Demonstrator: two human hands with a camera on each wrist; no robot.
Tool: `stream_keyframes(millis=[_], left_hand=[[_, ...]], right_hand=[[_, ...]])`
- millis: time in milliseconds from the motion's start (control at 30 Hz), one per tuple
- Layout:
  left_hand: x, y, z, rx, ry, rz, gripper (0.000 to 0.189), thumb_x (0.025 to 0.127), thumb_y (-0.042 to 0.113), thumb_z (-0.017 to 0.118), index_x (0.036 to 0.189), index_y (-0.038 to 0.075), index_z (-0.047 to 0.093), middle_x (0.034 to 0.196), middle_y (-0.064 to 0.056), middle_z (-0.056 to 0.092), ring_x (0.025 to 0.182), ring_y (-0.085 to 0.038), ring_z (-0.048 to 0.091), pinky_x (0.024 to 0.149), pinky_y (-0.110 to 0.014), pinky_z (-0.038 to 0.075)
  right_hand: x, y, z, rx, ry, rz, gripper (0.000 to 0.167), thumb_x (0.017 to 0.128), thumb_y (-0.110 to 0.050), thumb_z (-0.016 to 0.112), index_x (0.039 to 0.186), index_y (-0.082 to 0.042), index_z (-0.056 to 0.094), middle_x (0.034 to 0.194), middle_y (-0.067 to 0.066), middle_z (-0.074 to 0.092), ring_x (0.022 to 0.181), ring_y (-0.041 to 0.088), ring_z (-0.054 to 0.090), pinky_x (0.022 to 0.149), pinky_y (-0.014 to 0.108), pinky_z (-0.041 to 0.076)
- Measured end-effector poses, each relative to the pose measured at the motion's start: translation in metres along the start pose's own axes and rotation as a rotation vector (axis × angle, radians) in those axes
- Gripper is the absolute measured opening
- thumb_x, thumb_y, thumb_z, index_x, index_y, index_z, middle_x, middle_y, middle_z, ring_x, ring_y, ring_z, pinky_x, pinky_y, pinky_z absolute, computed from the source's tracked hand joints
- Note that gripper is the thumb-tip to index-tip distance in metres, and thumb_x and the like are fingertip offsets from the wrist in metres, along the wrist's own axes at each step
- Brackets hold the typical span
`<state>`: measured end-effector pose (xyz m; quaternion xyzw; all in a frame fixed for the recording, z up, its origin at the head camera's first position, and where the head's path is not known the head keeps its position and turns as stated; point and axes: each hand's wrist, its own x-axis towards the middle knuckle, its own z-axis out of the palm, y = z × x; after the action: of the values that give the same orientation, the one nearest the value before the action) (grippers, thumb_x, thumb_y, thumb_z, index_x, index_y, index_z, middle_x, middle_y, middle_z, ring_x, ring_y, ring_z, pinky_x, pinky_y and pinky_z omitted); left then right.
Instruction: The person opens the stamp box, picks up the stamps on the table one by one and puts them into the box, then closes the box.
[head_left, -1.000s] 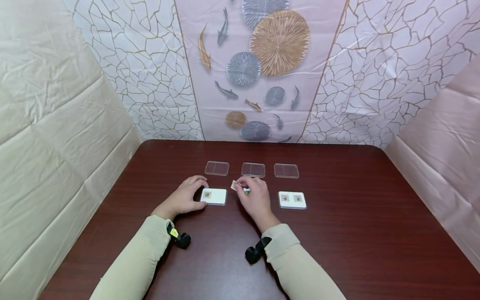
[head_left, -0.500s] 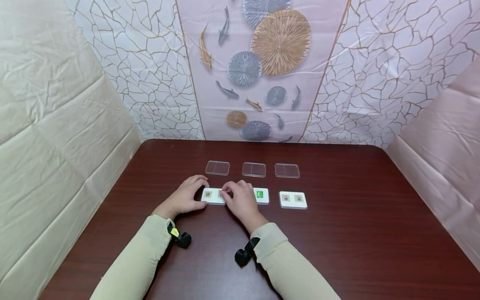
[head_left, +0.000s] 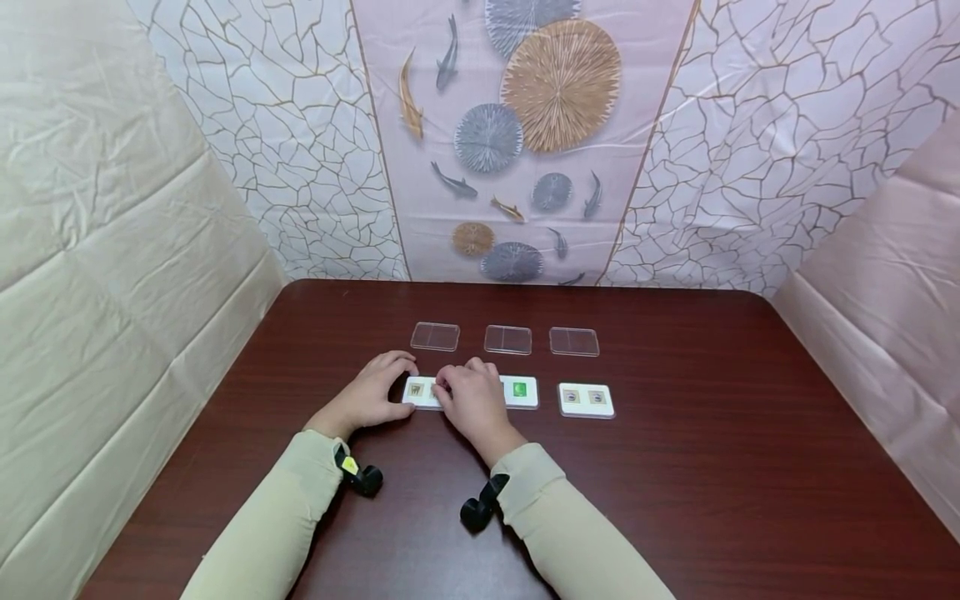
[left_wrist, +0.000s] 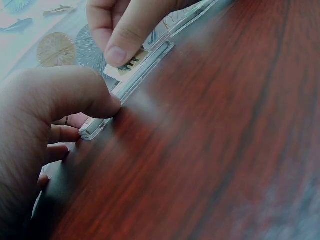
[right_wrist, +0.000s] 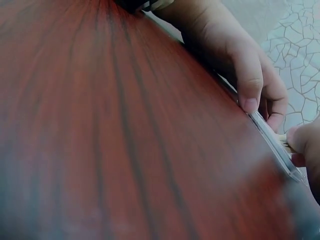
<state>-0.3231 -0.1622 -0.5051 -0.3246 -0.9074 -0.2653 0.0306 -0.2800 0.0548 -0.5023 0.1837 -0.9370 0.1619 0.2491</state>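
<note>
In the head view, my left hand [head_left: 363, 396] grips the left end of a flat white-lined case [head_left: 427, 406], thumb on its near edge and fingers at the far side. A small tan stamp [head_left: 416, 390] shows on the case's left half. My right hand [head_left: 476, 404] reaches over the right half, pinching another stamp [left_wrist: 131, 65] between thumb and fingers. That stamp is cream with dark print, and it overlaps the case's top in the left wrist view. Partly behind the right hand lies a second white case [head_left: 530, 392] with a green stamp [head_left: 520, 389].
To the right lies a third white case [head_left: 587, 412] with two tan stamps. Three clear lids [head_left: 435, 336] [head_left: 507, 339] [head_left: 573, 341] form a row farther back on the dark red wooden table [head_left: 712, 450]. Patterned cloth hangs behind, and pale cloth borders both sides.
My right hand has moved left with the stamp, from between the first two cases to over the left case's right half. The green stamp came into view. My left hand stayed put.
</note>
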Motion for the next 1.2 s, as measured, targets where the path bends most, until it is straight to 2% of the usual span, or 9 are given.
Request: stream_keyframes(millis=[233, 500, 700, 833, 1033, 1200], left_hand=[[-0.002, 0.0, -0.004, 0.004, 0.002, -0.009, 0.047, 0.074, 0.029, 0.076, 0.115, 0.012, 0.061, 0.141, -0.012, 0.051, 0.135, -0.034, 0.042, 0.113, -0.053, 0.031], [-0.004, -0.002, -0.008, 0.018, -0.001, -0.018, 0.047, 0.075, 0.03, 0.076, 0.116, 0.012, 0.061, 0.141, -0.011, 0.051, 0.135, -0.034, 0.042, 0.113, -0.053, 0.032], [-0.004, -0.003, -0.007, 0.008, 0.004, -0.023, 0.046, 0.075, 0.029, 0.077, 0.115, 0.013, 0.061, 0.14, -0.01, 0.051, 0.134, -0.034, 0.042, 0.112, -0.053, 0.032], [-0.003, -0.005, -0.004, 0.008, -0.003, -0.018, 0.047, 0.075, 0.03, 0.077, 0.116, 0.014, 0.061, 0.141, -0.009, 0.051, 0.135, -0.032, 0.042, 0.113, -0.053, 0.032], [0.0, -0.007, -0.001, -0.002, -0.007, -0.017, 0.049, 0.075, 0.031, 0.079, 0.117, 0.015, 0.062, 0.14, -0.007, 0.051, 0.134, -0.031, 0.043, 0.112, -0.053, 0.033], [0.0, -0.006, 0.0, -0.022, -0.002, -0.009, 0.056, 0.073, 0.031, 0.08, 0.121, 0.011, 0.06, 0.139, -0.008, 0.052, 0.133, -0.03, 0.044, 0.113, -0.05, 0.033]], right_hand=[[0.004, -0.003, 0.004, -0.044, -0.026, -0.004, 0.01, 0.091, -0.034, 0.074, 0.093, -0.024, 0.072, 0.094, -0.006, 0.072, 0.091, 0.02, 0.056, 0.084, 0.039, 0.044], [0.008, -0.006, 0.007, -0.059, -0.038, 0.001, 0.011, 0.093, -0.035, 0.072, 0.094, -0.024, 0.073, 0.096, -0.004, 0.068, 0.095, 0.021, 0.055, 0.088, 0.039, 0.044], [0.012, -0.006, 0.004, -0.009, -0.043, 0.053, 0.013, 0.099, -0.033, 0.065, 0.098, -0.023, 0.073, 0.104, -0.003, 0.068, 0.101, 0.022, 0.056, 0.095, 0.042, 0.045], [0.021, -0.002, 0.0, 0.031, -0.07, 0.124, 0.016, 0.099, -0.03, 0.064, 0.108, -0.019, 0.072, 0.112, 0.001, 0.069, 0.107, 0.025, 0.058, 0.098, 0.043, 0.046], [0.049, 0.012, -0.011, 0.043, -0.182, 0.184, 0.032, 0.1, -0.025, 0.063, 0.129, -0.012, 0.066, 0.13, 0.008, 0.066, 0.122, 0.03, 0.057, 0.104, 0.043, 0.046], [0.071, 0.026, -0.011, 0.091, -0.381, 0.202, 0.049, 0.101, -0.026, 0.061, 0.146, -0.007, 0.052, 0.15, 0.013, 0.05, 0.136, 0.03, 0.05, 0.11, 0.044, 0.042]])
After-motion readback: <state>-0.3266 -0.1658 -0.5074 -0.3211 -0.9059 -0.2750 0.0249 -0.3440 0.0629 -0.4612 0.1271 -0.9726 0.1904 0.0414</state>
